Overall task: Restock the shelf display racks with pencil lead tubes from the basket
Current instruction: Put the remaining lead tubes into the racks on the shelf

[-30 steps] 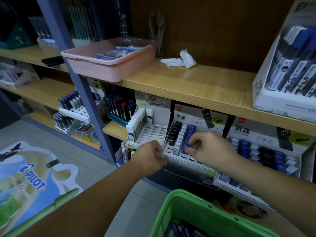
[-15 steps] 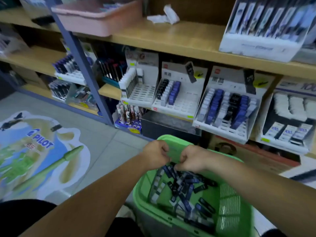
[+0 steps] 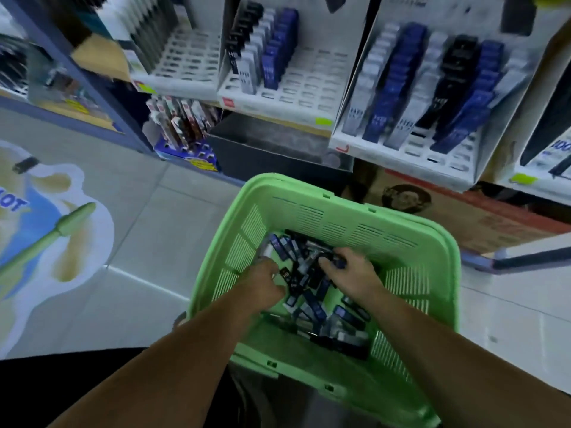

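Note:
A green plastic basket (image 3: 312, 193) sits below me with several blue, black and grey pencil lead tubes (image 3: 312, 304) piled in its bottom. Both hands are down inside it. My left hand (image 3: 262, 282) rests on the left side of the pile, fingers curled. My right hand (image 3: 349, 270) is closed around a dark tube at the top of the pile. Above, a white display rack (image 3: 309, 78) holds a few tubes at its back left, with most slots bare. A fuller white rack (image 3: 411, 149) stands to its right.
Another white slotted rack (image 3: 185, 57) stands further left on the shelf. Below the shelf are a dark box (image 3: 262, 149) and a small pen display (image 3: 182, 125). A floor sticker with a green pen (image 3: 46, 236) covers the tiles at left. A blue shelf post (image 3: 77, 63) rises at left.
My hands left the rack, dropped to the basket and now dig into the tubes. The view has tilted downward, closer over the basket.

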`<state>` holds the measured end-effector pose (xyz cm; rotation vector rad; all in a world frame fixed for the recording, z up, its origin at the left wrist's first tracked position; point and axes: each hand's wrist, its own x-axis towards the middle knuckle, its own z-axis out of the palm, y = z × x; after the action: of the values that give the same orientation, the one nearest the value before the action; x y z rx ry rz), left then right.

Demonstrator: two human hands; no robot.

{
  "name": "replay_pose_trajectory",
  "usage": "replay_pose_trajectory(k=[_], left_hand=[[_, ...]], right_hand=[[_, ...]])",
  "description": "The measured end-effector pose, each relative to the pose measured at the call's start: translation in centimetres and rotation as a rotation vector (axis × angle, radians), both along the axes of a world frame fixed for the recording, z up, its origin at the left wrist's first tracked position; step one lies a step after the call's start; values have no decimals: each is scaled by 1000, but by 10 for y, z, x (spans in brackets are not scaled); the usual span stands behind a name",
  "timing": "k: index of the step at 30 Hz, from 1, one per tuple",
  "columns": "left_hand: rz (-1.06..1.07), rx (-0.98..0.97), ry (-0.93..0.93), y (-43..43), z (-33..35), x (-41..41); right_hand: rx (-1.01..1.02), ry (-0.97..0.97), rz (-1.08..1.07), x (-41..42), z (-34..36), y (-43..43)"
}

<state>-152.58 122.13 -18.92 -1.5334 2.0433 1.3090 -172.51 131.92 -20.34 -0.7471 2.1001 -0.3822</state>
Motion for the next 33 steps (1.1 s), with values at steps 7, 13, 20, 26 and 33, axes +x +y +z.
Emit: replay_pose_trajectory(k=[7, 13, 20, 26, 33], left_hand=[[16, 27, -37, -12, -37, -10], [14, 69, -33, -9, -47, -14], [89, 107, -17, -10, -42, -3], [153, 155, -28, -6, -33, 16], [178, 175, 20, -4, -30, 19]], right_hand=[[102, 259, 117, 7, -58, -5], [98, 137, -60, 3, -74, -5], [140, 213, 37, 40, -75, -29], [137, 131, -109, 45, -80, -54], [70, -85, -205, 60, -80, -52]])
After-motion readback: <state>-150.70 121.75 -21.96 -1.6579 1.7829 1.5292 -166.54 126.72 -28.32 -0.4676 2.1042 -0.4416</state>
